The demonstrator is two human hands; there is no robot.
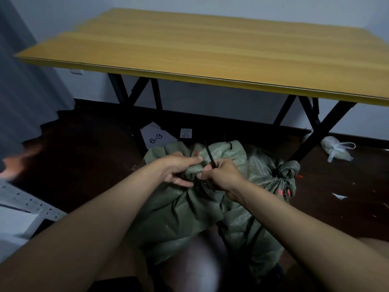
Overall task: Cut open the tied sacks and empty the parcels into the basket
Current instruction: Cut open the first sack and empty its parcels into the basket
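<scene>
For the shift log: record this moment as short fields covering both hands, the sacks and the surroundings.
left hand: grips the bunched neck of the near sack
right hand: holds a thin black tool at that neck
second sack: tied, to the right on the floor
table: yellow top, behind the sacks
paper: marked 6-3, under the table
basket: not identifiable

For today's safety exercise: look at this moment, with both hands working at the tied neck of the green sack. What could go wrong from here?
1. The right hand grips a thin black tool right beside the left hand, which pinches the neck of the green sack. A slip could catch those fingers.
2. The sack rests against the person's knee, so a downward slip might reach the leg.
3. No basket is visible; parcels may spill onto the floor.
</scene>
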